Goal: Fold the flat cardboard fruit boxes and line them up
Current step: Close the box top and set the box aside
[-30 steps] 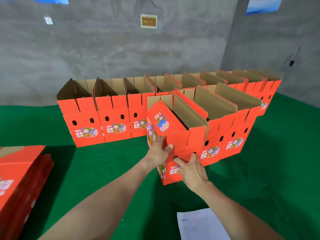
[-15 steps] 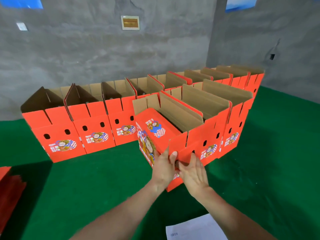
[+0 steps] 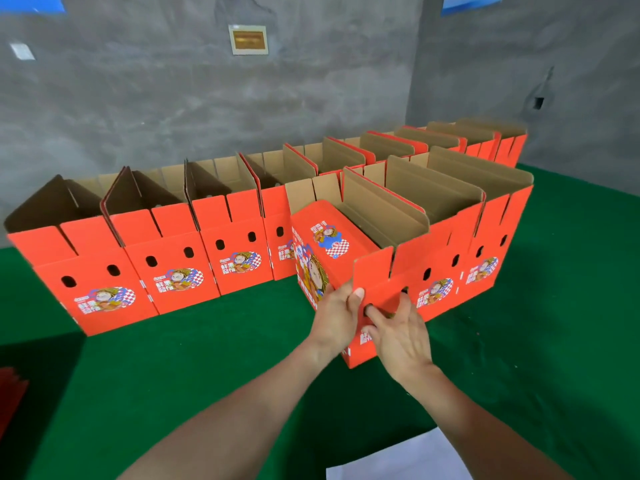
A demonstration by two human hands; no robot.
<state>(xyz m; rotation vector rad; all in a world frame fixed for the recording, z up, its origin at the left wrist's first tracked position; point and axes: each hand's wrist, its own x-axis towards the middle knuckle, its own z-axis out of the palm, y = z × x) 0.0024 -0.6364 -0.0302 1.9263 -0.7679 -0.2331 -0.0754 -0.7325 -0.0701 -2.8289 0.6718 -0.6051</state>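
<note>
I am handling a red fruit box (image 3: 373, 276) at the left end of the front row; its printed top flap (image 3: 325, 237) is tilted down into the opening. My left hand (image 3: 334, 317) grips the box's front left corner, thumb on the front face. My right hand (image 3: 398, 336) presses spread fingers against the front face, with fingertips at the two finger holes. Two more folded boxes (image 3: 485, 261) stand to its right in the same row. Behind them, a long back row of open-topped boxes (image 3: 173, 268) runs from the left to the far right corner.
Everything stands on a green-covered table (image 3: 173, 382). The corner of a red stack of flat boxes (image 3: 8, 393) shows at the left edge. A white sheet of paper (image 3: 408, 459) lies at the near edge between my arms. Grey walls (image 3: 138, 98) rise behind the rows.
The printed flap has dropped from upright to tilted down into the box. Both hands have come close together on the front face, and the box sits nearer its neighbour.
</note>
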